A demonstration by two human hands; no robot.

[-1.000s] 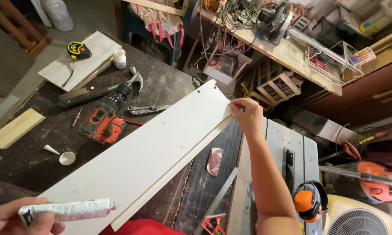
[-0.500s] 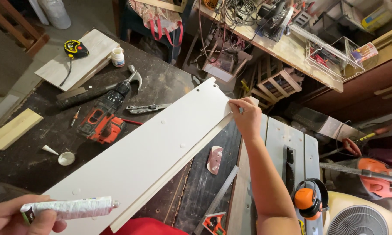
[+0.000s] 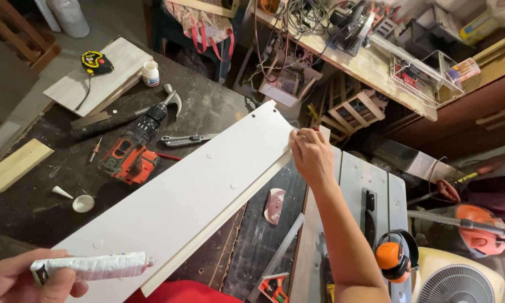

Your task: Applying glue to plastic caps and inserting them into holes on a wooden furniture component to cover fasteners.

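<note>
Long white panel (image 3: pixel 190 196), small holes, thin edge strip.

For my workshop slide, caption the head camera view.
Right hand steadies the far end of a long white board while the left hand holds a squeezed tube at its near end.

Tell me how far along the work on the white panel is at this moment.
Done: the white panel lies across the bench with a narrow strip along its lower edge. In hand: the left hand holds a squeezed tube at the near end, while the right hand pinches the far corner. No bead of glue shows, so spreading looks undone.
</note>
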